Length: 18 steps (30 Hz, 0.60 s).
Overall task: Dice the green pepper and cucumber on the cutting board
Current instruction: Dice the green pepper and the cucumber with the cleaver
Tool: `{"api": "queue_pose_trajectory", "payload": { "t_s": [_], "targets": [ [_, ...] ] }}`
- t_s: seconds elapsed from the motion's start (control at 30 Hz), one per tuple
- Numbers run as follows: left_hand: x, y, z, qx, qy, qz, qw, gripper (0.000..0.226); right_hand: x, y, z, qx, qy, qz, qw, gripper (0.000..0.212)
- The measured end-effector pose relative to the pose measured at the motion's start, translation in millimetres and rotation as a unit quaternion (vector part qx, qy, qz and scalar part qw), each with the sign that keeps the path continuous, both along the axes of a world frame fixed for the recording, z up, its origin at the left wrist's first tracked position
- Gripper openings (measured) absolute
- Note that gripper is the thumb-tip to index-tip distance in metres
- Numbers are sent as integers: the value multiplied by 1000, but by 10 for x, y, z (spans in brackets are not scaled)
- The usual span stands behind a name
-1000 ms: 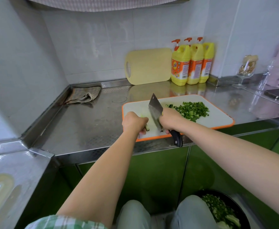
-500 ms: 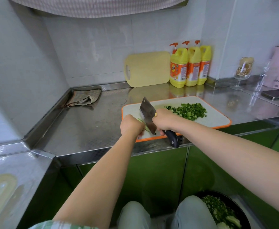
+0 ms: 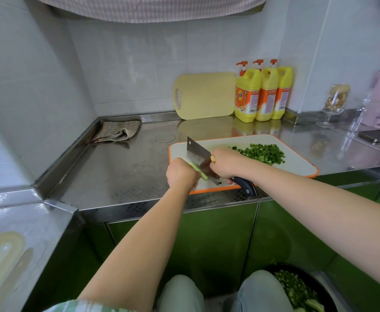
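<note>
Head view: the left hand [image 3: 181, 174] curls over a pale cucumber strip [image 3: 199, 171] at the near-left corner of the cutting board [image 3: 297, 164], pinning it against rolling. The right hand [image 3: 226, 163] grips the cleaver [image 3: 196, 154], blade beside the left knuckles as a guide. The strip's long axis seems to run far-left to near-right, though the hand hides most of it. The diced green pepper [image 3: 263, 153] lies heaped at the far right, clear of the cut.

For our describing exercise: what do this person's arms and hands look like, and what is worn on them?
Both forearms are bare. The left hand and right hand wear no gloves, and no watch or ring shows. A green-and-white checked sleeve shows at the top of the left arm; no sleeve shows on the right arm.
</note>
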State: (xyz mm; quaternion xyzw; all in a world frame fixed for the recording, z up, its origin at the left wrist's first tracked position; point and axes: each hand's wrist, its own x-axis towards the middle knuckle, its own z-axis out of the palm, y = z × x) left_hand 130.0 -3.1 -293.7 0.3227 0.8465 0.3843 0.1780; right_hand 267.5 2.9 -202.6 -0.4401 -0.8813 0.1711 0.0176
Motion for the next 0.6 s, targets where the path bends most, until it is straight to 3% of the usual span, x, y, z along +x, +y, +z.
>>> {"api": "queue_pose_trajectory", "payload": {
  "t_s": [0.4, 0.6],
  "targets": [
    [4, -38, 39, 13, -2, -3, 1000, 17, -74, 24, -72, 22, -17, -11, 1000, 16],
    [19, -77, 91, 15, -12, -6, 1000, 12, -112, 32, -79, 41, -73, -3, 997, 23]
  ]
}}
